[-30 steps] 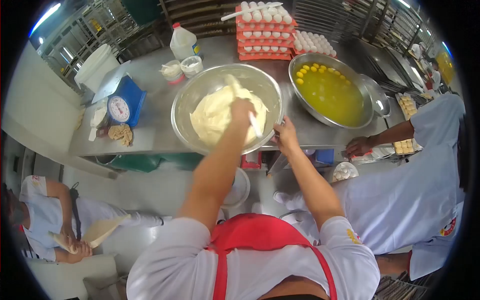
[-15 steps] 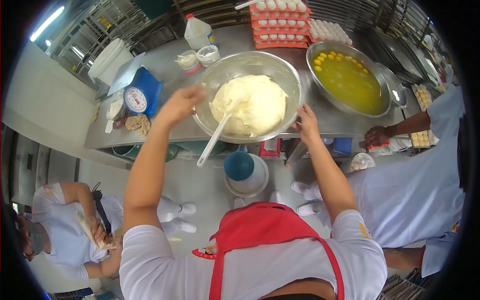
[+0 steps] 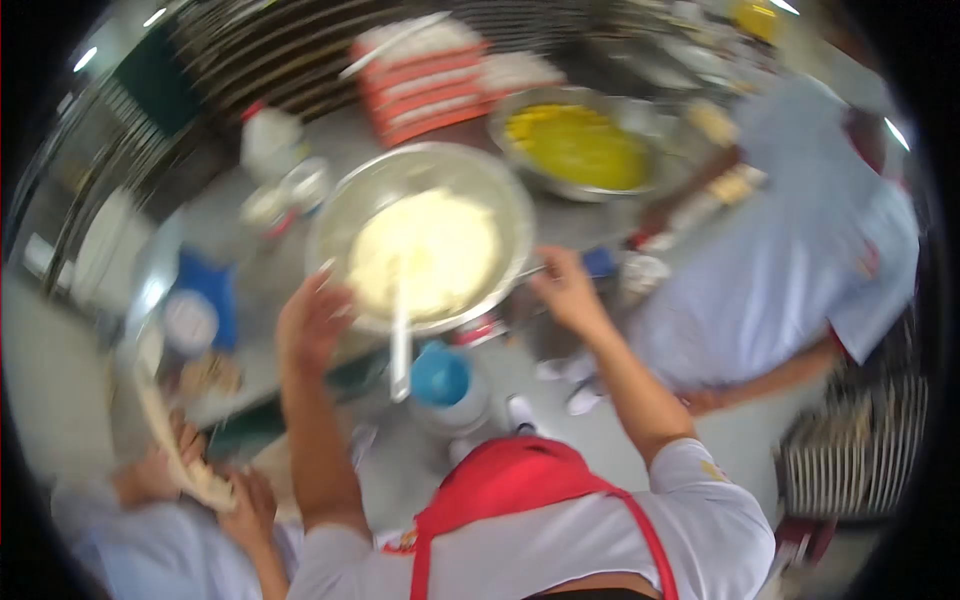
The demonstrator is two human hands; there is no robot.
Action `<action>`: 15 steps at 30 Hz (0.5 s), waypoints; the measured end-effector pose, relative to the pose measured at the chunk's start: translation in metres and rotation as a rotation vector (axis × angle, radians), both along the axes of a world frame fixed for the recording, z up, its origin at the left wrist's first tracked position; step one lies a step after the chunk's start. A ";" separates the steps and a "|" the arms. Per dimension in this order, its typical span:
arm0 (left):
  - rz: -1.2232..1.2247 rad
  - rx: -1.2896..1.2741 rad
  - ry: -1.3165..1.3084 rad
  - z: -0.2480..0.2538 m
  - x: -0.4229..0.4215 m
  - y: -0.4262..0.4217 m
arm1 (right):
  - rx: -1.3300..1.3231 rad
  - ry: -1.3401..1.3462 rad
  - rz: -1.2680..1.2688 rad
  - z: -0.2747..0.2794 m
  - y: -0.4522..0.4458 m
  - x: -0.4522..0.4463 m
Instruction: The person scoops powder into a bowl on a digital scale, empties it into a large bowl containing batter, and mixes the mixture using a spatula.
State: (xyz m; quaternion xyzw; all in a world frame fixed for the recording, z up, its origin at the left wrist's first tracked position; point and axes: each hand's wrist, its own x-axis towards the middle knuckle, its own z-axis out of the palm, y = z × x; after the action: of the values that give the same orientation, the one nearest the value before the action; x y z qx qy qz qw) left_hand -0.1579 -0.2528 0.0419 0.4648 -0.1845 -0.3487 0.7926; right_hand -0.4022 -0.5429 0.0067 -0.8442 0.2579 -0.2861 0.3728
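A large steel mixing bowl (image 3: 515, 215) holds a pale yellow creamy mixture (image 3: 440, 245). A spatula (image 3: 401, 350) stands in the mixture, its white handle hanging over the near rim. My left hand (image 3: 315, 315) is at the bowl's left rim, its fingers curled against the edge and blurred by motion. On the opposite side, my right hand (image 3: 565, 288) grips the rim with bent fingers. The bowl's near side reaches past the table's front edge. Whether its base touches the table is hidden.
Behind are egg trays (image 3: 420, 90) and a bowl of cracked eggs (image 3: 590, 150). Jars (image 3: 305, 185), a jug (image 3: 270, 145) and a blue scale (image 3: 210, 290) stand left. A bucket (image 3: 450, 405) is below. Co-workers flank me; the left one's hands (image 3: 250, 505) hold a long pale item.
My left hand, earlier raised beside the bowl, is now at its rim. The bowl has come closer to me, away from the egg bowl. The whole view has swung and blurred.
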 end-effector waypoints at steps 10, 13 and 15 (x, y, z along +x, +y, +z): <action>-0.275 0.149 -0.596 0.054 -0.098 -0.042 | -0.819 0.225 0.086 0.277 0.043 -0.143; -0.214 0.140 -0.610 0.058 -0.126 -0.050 | -1.165 0.154 0.036 0.355 0.084 -0.206; -0.106 0.013 -0.569 0.066 -0.144 -0.056 | -1.225 0.028 -0.033 0.373 0.089 -0.250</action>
State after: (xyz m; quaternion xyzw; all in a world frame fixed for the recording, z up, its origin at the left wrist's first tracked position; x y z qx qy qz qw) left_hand -0.3021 -0.3089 0.1083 0.5389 -0.4212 -0.2466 0.6866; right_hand -0.6527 -0.4542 0.3798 -0.9046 0.0646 -0.3769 -0.1884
